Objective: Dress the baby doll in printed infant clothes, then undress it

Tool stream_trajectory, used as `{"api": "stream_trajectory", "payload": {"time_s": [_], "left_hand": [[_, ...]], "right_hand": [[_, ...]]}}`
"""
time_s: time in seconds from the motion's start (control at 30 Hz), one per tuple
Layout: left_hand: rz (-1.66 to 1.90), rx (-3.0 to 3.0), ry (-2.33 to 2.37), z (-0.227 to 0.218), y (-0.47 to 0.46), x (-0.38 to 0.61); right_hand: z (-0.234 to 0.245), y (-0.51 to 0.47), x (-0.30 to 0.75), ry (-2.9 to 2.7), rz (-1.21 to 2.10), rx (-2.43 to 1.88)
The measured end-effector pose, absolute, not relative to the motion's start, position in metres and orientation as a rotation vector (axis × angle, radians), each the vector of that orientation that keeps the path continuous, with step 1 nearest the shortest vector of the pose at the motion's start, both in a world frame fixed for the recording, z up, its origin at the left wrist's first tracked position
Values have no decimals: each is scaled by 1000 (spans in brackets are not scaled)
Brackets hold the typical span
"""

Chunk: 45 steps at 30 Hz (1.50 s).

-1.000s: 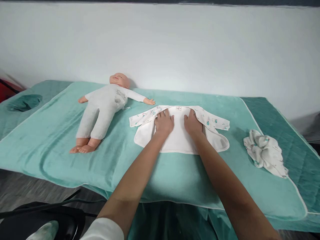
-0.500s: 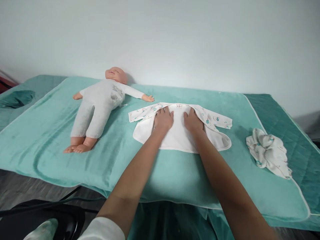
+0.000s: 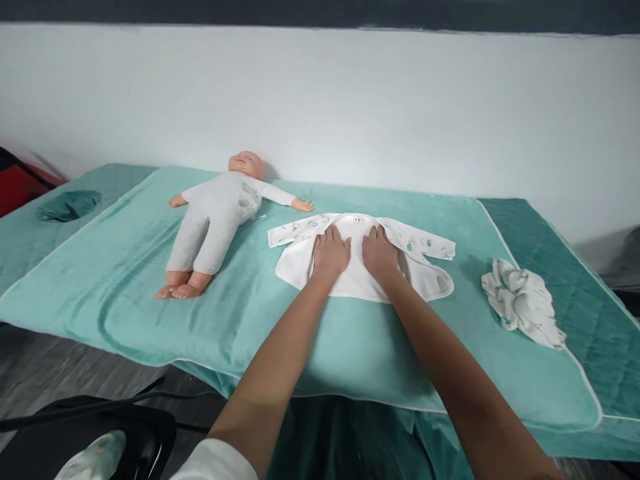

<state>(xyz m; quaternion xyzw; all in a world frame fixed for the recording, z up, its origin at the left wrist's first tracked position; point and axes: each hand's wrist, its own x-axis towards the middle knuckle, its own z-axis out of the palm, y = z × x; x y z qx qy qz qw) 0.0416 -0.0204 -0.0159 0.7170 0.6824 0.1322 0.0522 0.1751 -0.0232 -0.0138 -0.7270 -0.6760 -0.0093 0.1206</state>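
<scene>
A white baby shirt [image 3: 360,270] with printed sleeves lies spread on the bed, its front flaps opened to the sides. My left hand [image 3: 331,253] rests flat on its inner fabric, fingers pointing toward the collar and thumb apart. Beside it, my right hand [image 3: 381,255] lies on the same fabric, fingers stretched toward the collar near the right flap. Neither hand holds anything that I can see. To the left a baby doll [image 3: 220,213] with a white cloth body lies on its back, one arm stretched toward the shirt.
A crumpled printed cloth [image 3: 525,303] lies on the right of the green bed cover [image 3: 240,327]. A face hole [image 3: 70,205] shows at the bed's left end. A white wall [image 3: 320,107] stands behind. A black chair [image 3: 140,427] is at lower left.
The camera view has tilted up and shifted, showing a dark band above the wall. My hands stay on the shirt, the right one slightly closer to the middle.
</scene>
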Motion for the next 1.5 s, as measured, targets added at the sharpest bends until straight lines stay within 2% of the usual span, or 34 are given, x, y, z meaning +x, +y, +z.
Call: {"api": "stream_trajectory", "payload": {"time_s": [0.6, 0.77, 0.87, 0.97, 1.2, 1.3, 1.5], "left_hand": [[500, 2395, 1858, -25, -122, 0], [953, 2356, 1614, -34, -127, -32], [1224, 2173, 1748, -38, -113, -54], [1173, 1983, 1974, -37, -95, -70], [914, 1798, 2092, -31, -57, -84], [993, 1679, 2056, -36, -40, -96], [1105, 1622, 1937, -44, -18, -117]], "right_hand": [[-23, -89, 201, -2170, 4, -1998], [-30, -131, 201, -2195, -59, -1910], [-33, -154, 198, -2198, -45, -1843], [-28, -160, 191, -2155, 103, -1753], [-2, -81, 135, -1716, 943, -1561], [-3, -28, 104, -1514, 1077, -1565], [-17, 21, 79, -1329, 1051, -1494]]}}
